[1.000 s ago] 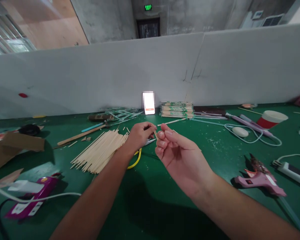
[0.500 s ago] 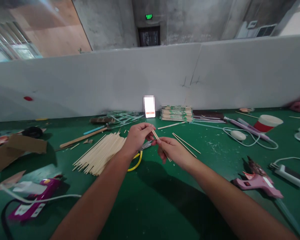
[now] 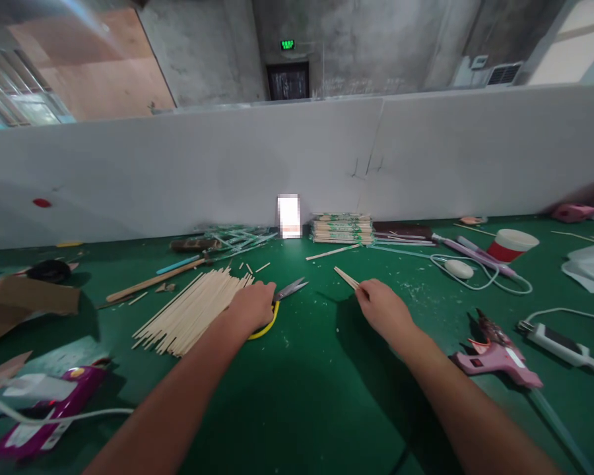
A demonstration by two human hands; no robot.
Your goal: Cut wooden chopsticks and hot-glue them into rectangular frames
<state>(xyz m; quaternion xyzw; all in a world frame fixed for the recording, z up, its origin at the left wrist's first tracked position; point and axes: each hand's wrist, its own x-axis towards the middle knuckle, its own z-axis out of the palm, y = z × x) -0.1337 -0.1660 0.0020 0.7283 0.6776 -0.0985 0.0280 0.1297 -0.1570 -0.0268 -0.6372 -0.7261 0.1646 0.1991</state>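
My left hand (image 3: 250,307) lies palm down on the green table (image 3: 307,389), over the yellow handle of a pair of scissors (image 3: 282,297) and beside a heap of thin wooden sticks (image 3: 191,310). Its fingers curl over the handle, and whether they grip it is hidden. My right hand (image 3: 383,307) rests on the table to the right, closed on wooden sticks (image 3: 345,277) that poke out toward the back left.
A pink glue gun (image 3: 495,353) lies at the right, a magenta one (image 3: 44,402) at the front left. A stack of wrapped chopsticks (image 3: 341,227), a lit phone (image 3: 288,216), a red cup (image 3: 512,244), cables and cardboard (image 3: 20,300) stand near the white partition.
Both hands have come down from mid-air to the table. The left hand let go of the stick and went to the scissors; the right hand moved right, keeping the sticks.
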